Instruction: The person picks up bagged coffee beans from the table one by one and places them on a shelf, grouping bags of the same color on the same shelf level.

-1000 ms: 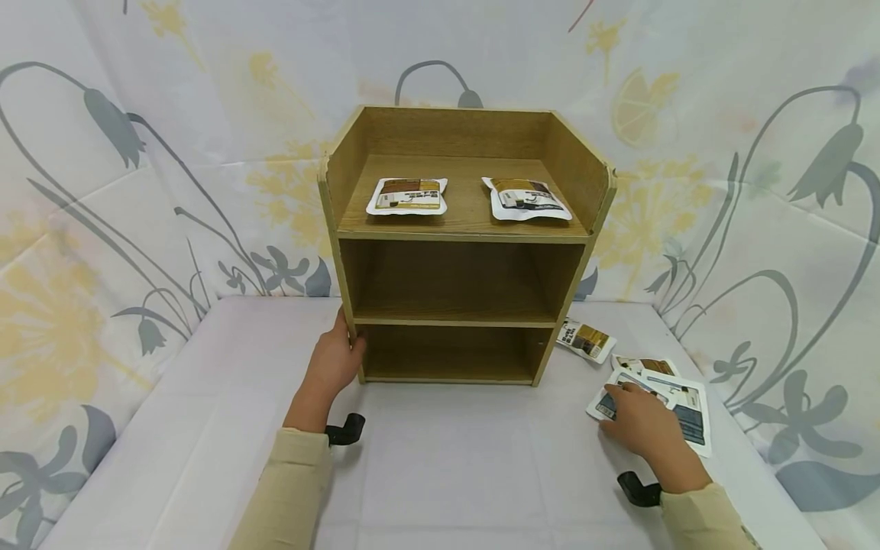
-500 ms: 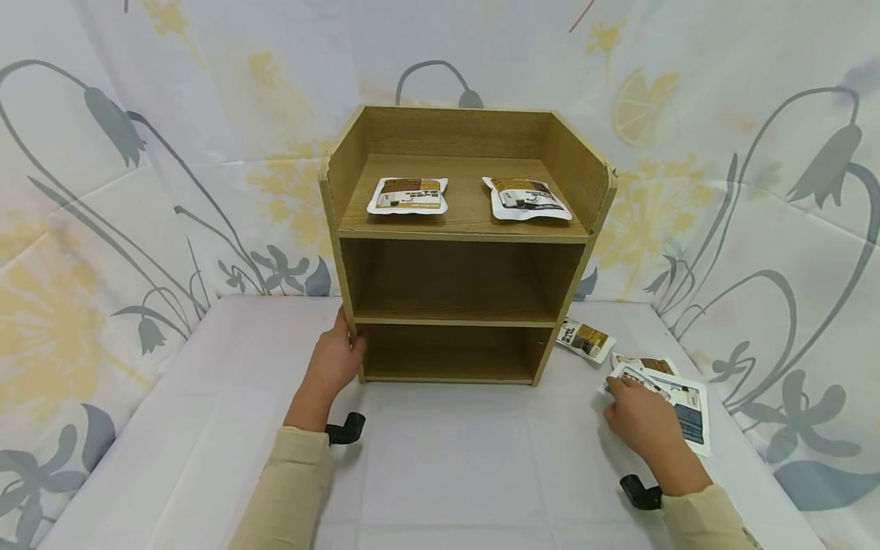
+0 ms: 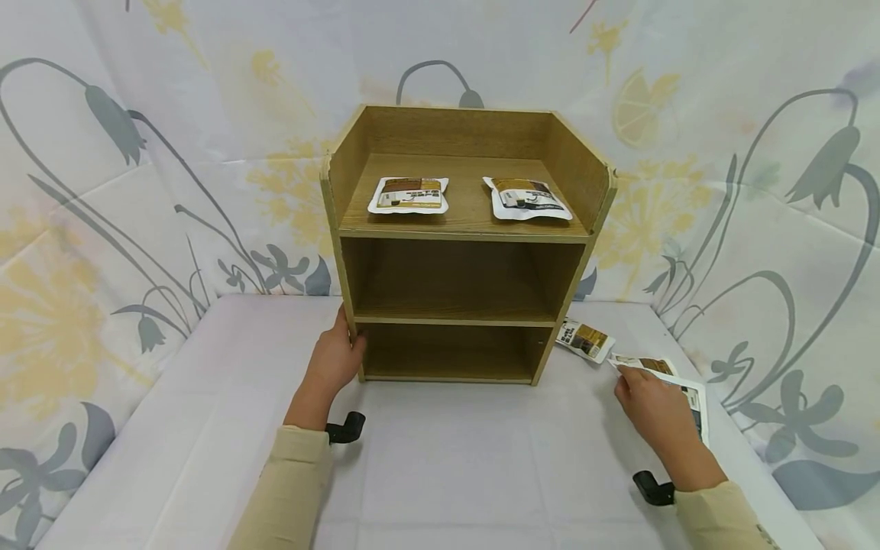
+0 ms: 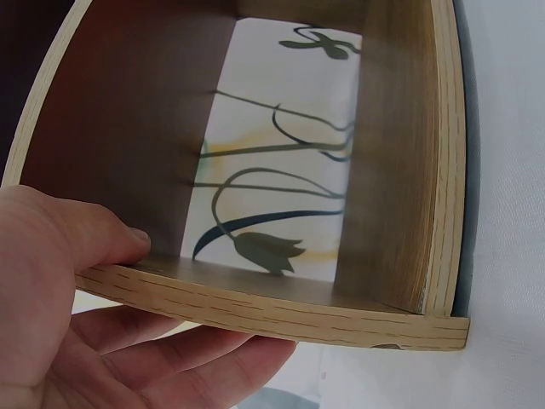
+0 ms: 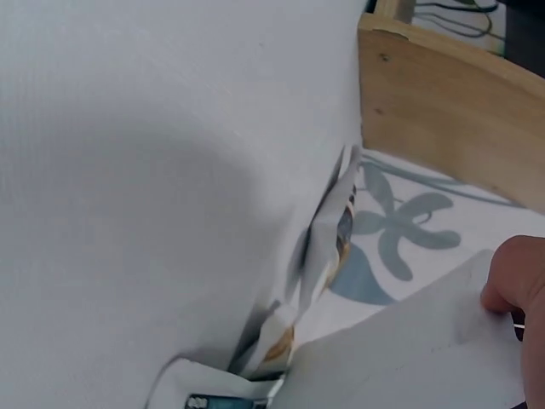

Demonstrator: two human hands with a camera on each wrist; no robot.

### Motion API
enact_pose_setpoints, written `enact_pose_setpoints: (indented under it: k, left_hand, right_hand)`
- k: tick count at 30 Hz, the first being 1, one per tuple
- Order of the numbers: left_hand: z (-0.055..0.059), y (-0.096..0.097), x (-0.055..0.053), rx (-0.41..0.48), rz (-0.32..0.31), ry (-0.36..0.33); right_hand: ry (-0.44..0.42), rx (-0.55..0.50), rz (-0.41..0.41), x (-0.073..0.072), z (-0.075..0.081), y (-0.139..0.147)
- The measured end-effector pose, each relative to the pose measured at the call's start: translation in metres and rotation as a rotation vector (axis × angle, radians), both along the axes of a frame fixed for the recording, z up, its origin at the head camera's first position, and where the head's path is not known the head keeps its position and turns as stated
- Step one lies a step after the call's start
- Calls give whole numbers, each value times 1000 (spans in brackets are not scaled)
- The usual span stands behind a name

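Observation:
My left hand grips the left side panel of a wooden shelf unit, low down. In the left wrist view the thumb lies inside the panel and the fingers lie outside it. At the right, my right hand pinches a white flat food pouch by its edge, tilted above the other pouches. The hand hides most of it in the head view. Beneath and beside it lie a white-and-dark pouch and a brown-and-white pouch. Another pouch lies against the unit's right side.
Two pouches stand apart on the top shelf, one left and one right. The two lower compartments show bare wood. A white cloth covers the table, and floral curtains rise behind and at both sides.
My right hand has lifted a pouch off the pile and tilted it, shifting slightly right. My left hand and the shelf unit have stayed in place.

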State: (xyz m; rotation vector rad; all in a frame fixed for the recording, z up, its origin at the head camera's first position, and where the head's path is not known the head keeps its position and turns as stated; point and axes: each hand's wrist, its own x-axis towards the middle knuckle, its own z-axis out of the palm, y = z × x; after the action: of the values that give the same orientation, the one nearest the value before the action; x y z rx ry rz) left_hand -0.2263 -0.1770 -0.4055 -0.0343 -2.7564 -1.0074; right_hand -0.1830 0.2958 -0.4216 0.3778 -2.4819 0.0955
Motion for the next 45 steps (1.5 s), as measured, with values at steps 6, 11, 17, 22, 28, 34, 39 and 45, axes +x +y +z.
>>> enact_pose_setpoints:
  k: [6, 11, 17, 22, 28, 34, 39, 45]
  left_hand:
    - [2, 1, 0, -5, -5, -3]
    - [2, 0, 0, -5, -6, -3]
    - [2, 0, 0, 1, -7, -7]
    - [2, 0, 0, 2, -7, -7]
    - [2, -1, 0, 2, -7, -4]
    - [3, 0, 1, 1, 0, -17]
    - [3, 0, 1, -3, -3, -32]
    - [2, 0, 1, -3, -5, -24]
  right_hand:
    - [83, -11, 17, 3, 8, 7]
    - [152, -5, 17, 5, 15, 11]
    - [167, -9, -3, 8, 22, 13]
    - [165, -23, 21, 10, 28, 12]
    - [109, -40, 46, 16, 40, 3]
    - [108, -51, 74, 21, 49, -7]
    - [130, -50, 101, 23, 54, -13]
    - [161, -40, 139, 24, 58, -20]
